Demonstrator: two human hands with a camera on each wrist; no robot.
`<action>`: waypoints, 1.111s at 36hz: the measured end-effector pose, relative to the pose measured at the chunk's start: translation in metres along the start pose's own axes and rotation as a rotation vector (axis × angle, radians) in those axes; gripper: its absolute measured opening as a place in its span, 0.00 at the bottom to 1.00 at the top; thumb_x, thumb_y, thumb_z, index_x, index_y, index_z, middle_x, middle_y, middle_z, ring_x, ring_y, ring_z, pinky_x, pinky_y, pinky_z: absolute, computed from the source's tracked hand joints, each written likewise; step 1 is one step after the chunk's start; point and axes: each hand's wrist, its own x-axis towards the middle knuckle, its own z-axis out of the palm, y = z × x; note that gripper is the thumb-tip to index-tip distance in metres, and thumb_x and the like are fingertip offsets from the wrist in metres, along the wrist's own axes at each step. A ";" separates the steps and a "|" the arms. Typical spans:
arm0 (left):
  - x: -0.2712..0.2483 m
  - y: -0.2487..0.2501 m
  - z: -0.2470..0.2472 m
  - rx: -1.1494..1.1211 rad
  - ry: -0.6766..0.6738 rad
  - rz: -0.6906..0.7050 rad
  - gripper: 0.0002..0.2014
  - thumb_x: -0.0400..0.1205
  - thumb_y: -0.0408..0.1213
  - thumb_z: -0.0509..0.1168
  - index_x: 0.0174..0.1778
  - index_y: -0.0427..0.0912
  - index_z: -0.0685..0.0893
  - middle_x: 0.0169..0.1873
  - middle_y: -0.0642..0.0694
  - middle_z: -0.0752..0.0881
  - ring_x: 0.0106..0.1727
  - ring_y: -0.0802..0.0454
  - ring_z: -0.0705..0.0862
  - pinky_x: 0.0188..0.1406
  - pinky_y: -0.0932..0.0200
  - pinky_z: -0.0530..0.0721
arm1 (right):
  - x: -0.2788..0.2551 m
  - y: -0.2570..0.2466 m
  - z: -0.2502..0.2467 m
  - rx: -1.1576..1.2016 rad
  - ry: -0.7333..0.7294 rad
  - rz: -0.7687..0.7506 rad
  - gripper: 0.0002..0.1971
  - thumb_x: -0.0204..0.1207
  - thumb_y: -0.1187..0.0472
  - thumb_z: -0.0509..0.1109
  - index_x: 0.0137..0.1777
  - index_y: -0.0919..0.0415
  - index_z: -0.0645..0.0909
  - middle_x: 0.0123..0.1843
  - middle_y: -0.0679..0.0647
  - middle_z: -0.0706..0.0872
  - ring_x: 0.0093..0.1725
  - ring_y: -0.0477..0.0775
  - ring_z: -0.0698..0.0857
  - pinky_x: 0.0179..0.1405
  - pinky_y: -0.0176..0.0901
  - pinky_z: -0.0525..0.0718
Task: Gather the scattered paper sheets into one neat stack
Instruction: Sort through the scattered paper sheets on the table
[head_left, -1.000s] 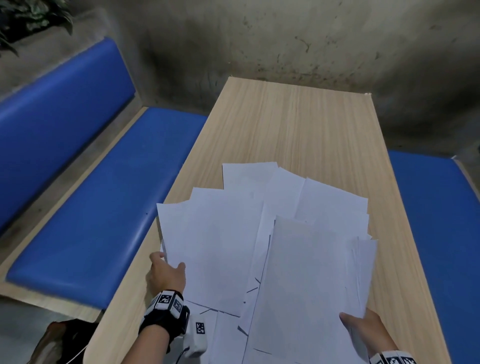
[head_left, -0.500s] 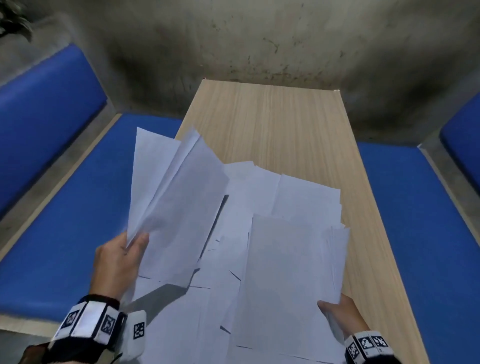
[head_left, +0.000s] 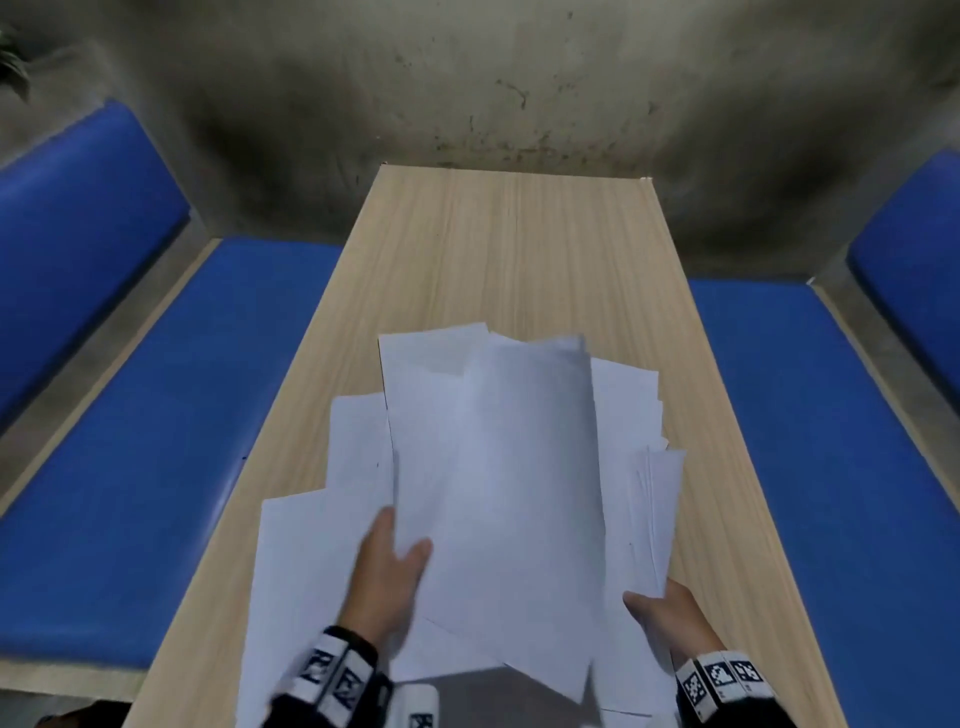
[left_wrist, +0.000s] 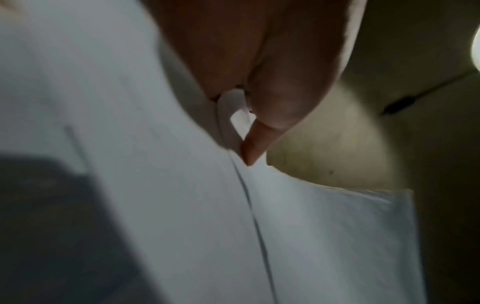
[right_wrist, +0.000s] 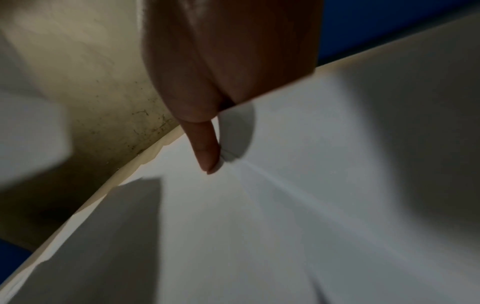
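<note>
At the near end of the table (head_left: 519, 249), most of the paper sheets (head_left: 498, 467) lie in one overlapping pile, but it is far from tidy. The left hand (head_left: 387, 577) pinches a batch of sheets by its left edge, thumb on top and fingers beneath, and holds it over the middle of the pile; the left wrist view shows the paper edge curling between thumb and fingers. The right hand (head_left: 670, 616) grips the pile's near right corner, its thumb (right_wrist: 205, 148) pressing down on the top sheet while the other fingers are hidden under the paper.

Judged from how things lie, the gathering is well along: nothing white shows on the far half of the table. What is left is the squaring. A few sheets (head_left: 311, 545) still poke out toward the table's left edge, with one corner over that edge, and others (head_left: 657, 493) fan out toward the right edge. The far edges of the pile are staggered too, so the sheets need pulling in and tapping even.
</note>
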 end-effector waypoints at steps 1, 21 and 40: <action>-0.003 -0.010 0.014 0.037 -0.020 -0.046 0.17 0.82 0.22 0.63 0.61 0.45 0.72 0.49 0.54 0.84 0.44 0.72 0.81 0.37 0.84 0.78 | -0.002 -0.001 -0.001 0.003 0.008 0.017 0.15 0.76 0.74 0.67 0.63 0.72 0.79 0.47 0.62 0.89 0.46 0.60 0.87 0.42 0.47 0.84; 0.018 -0.081 0.041 0.691 0.119 -0.233 0.28 0.81 0.52 0.62 0.75 0.44 0.68 0.69 0.43 0.75 0.70 0.43 0.74 0.63 0.47 0.79 | -0.008 0.008 0.007 -0.058 0.092 -0.063 0.06 0.75 0.75 0.68 0.42 0.64 0.81 0.38 0.53 0.86 0.40 0.57 0.84 0.46 0.46 0.82; 0.056 -0.086 -0.018 0.457 0.341 -0.160 0.10 0.81 0.35 0.66 0.34 0.36 0.79 0.47 0.35 0.83 0.45 0.37 0.83 0.43 0.53 0.82 | -0.001 0.010 0.004 -0.112 0.073 -0.039 0.08 0.72 0.72 0.71 0.50 0.65 0.83 0.41 0.54 0.88 0.48 0.62 0.87 0.52 0.49 0.81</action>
